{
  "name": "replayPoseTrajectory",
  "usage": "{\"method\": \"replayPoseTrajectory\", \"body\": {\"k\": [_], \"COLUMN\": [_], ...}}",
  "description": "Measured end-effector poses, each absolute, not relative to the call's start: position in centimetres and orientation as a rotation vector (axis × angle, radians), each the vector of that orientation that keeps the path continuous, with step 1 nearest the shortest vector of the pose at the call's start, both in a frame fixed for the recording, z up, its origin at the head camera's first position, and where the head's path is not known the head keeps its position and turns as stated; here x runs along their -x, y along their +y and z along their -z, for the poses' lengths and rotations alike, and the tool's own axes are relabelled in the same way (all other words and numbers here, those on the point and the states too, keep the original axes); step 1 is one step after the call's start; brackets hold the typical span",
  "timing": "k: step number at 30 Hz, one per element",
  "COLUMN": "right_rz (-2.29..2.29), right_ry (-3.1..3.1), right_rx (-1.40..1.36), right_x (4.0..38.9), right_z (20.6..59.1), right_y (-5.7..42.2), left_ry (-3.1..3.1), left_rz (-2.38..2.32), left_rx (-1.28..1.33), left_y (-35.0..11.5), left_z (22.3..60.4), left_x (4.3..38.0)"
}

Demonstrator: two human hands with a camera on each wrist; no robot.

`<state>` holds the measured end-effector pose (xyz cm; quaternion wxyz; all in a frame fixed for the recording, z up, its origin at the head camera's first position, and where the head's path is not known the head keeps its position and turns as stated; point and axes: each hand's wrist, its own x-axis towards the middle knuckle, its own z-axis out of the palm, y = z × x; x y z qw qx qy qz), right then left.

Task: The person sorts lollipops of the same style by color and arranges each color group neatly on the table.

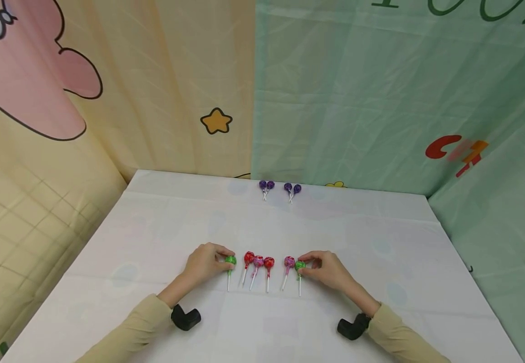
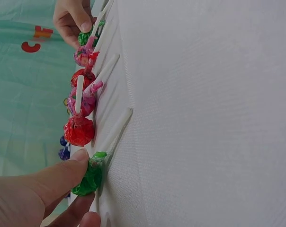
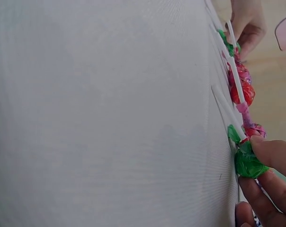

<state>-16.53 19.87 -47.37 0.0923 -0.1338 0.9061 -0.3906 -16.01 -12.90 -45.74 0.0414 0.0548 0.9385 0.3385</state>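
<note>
My left hand [image 1: 208,263] pinches the head of a green lollipop [image 2: 90,178] between thumb and fingers at the left end of a row. At the right end, my right hand [image 1: 326,269] holds another green lollipop [image 3: 250,161] the same way. Between the hands lie a red lollipop [image 1: 249,257], a pink lollipop [image 1: 258,261], a second red lollipop [image 1: 269,262] and, past a gap, a second pink lollipop [image 1: 289,261]. Their white sticks point toward me. The right-hand pink one lies close beside the right green one.
At the table's far edge lie two pairs of purple lollipops, a left pair [image 1: 267,185] and a right pair [image 1: 292,188], sticks crossed. A white cloth covers the table [image 1: 189,212]. Printed curtains [image 1: 335,101] hang behind it. Black wrist devices [image 1: 185,318] sit by both sleeves.
</note>
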Motion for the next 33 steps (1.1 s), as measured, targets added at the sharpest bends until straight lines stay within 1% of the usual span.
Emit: {"method": "replayPoseTrajectory", "body": {"k": [33], "right_rz": [1.160], "right_ry": [2.721], "right_rx": [0.416], "right_x": [16.25], "right_z": [47.30], "right_y": [19.89], "left_ry": [2.853], "left_rz": [-1.166], "left_rx": [-0.151], "left_y": [-13.17], "left_z": [46.55], "left_x": [15.59]}}
